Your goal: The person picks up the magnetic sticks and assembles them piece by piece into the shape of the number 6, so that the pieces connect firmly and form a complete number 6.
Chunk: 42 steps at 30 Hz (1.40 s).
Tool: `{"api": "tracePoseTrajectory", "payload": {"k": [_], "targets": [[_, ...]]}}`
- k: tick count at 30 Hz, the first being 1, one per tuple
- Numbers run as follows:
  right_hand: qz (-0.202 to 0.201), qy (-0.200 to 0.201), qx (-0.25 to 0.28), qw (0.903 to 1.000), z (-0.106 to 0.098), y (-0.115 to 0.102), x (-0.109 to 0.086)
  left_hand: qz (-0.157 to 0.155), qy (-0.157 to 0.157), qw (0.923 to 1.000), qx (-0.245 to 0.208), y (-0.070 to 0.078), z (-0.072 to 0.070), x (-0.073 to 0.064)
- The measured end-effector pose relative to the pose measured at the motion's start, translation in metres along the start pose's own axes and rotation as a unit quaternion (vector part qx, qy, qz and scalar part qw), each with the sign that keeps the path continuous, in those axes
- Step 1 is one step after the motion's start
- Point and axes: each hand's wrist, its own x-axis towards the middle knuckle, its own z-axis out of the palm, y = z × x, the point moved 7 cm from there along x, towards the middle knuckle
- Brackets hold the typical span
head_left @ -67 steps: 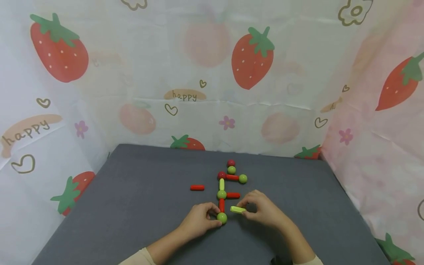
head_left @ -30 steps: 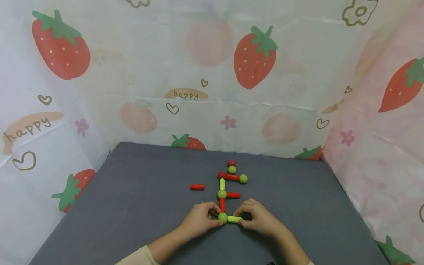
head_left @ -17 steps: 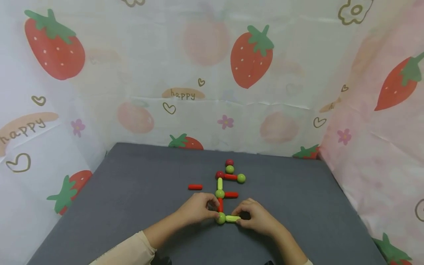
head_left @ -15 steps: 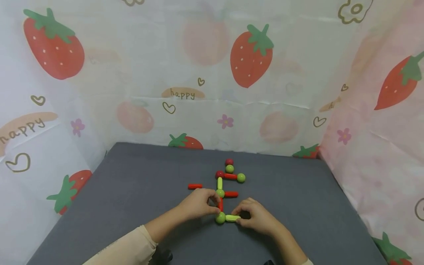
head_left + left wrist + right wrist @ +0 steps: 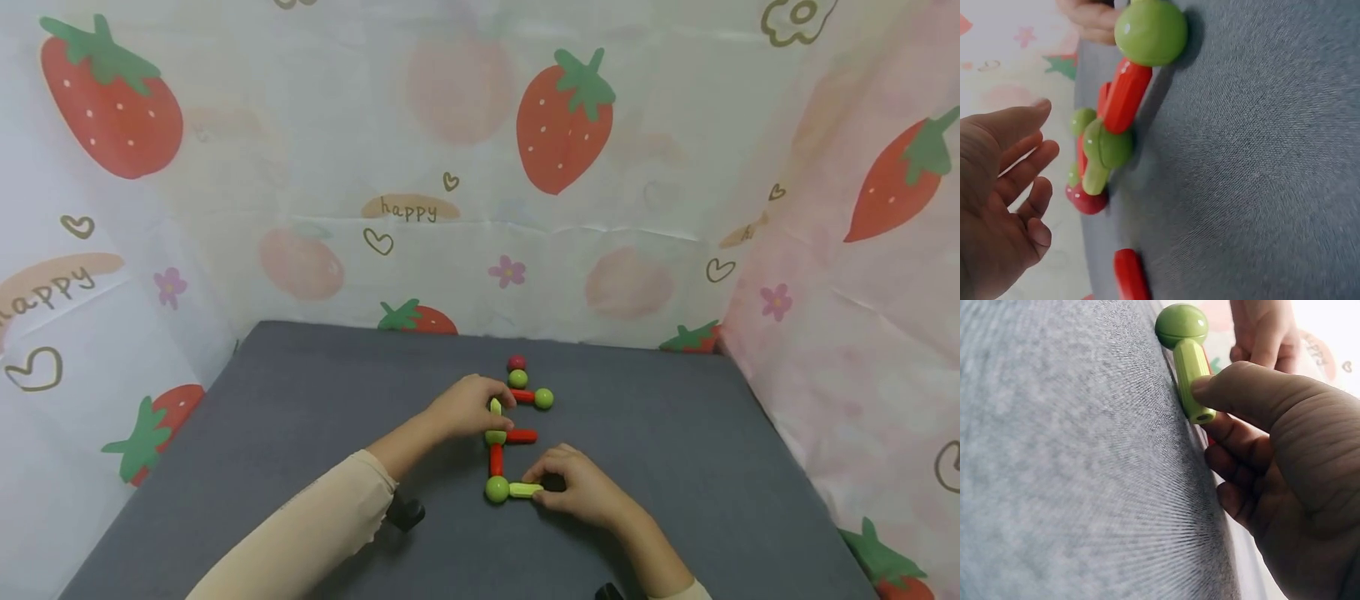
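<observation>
My right hand pinches a yellow-green rod between thumb and finger. That rod's far end meets the near green ball. From this ball a red rod runs back to a middle green ball, which has a red side rod and another yellow-green rod. My left hand hovers over this back part, fingers loosely bent and holding nothing. A dark red ball farther back is hidden behind it in the head view.
A back red rod ends in a green ball. Behind it sit another green ball and a red ball. A loose red rod lies on the grey tabletop. Strawberry-print cloth stands around the table.
My right hand has brought the yellow-green rod to the near green ball and stays there. My left hand has left that ball and moved back over the structure, covering the loose red rod.
</observation>
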Motion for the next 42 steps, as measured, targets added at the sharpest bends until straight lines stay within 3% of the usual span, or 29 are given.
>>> {"api": "tracePoseTrajectory", "payload": {"k": [7,16,26,42], "targets": [[-0.012,0.005,0.001,0.9999,-0.002,0.000,0.001,-0.008,-0.017,0.9998,0.010,-0.013,0.016,0.015],[-0.012,0.000,0.008,0.9999,-0.002,0.001,0.001,-0.009,-0.029,0.9988,0.039,-0.015,0.028,0.016],[-0.017,0.009,0.006,0.9998,0.000,0.005,0.000,0.003,-0.007,0.9969,0.079,-0.016,0.036,0.016],[0.005,-0.004,0.025,0.9997,0.002,0.006,-0.001,-0.020,0.014,0.9979,0.060,-0.017,0.037,0.008]]}}
